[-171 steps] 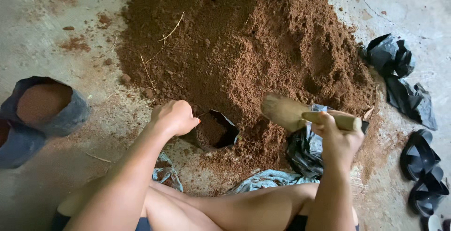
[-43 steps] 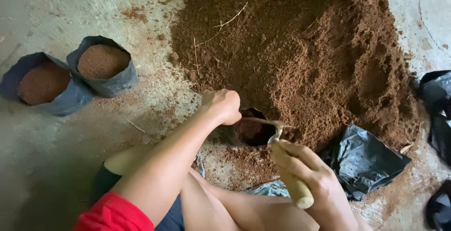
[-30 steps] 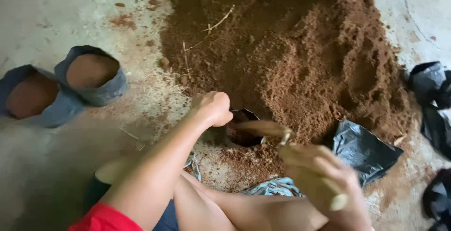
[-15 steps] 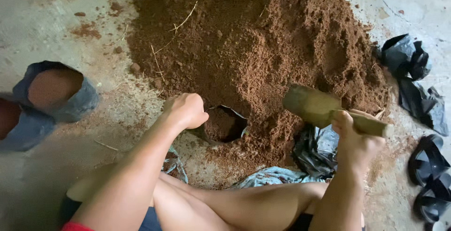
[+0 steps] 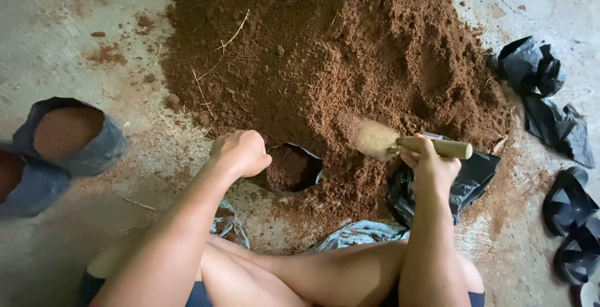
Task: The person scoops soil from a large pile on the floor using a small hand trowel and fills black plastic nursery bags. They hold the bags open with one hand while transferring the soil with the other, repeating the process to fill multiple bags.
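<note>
Head view, trowel (image 5: 400,143) handle inside right hand (image 5: 428,166) fingers, blade in soil (image 5: 337,51)

Bare arms and bare legs here, no sleeves or gloves on either the left hand (image 5: 240,152) or right hand (image 5: 428,164), just dark blue shorts (image 5: 199,294) below them.
</note>
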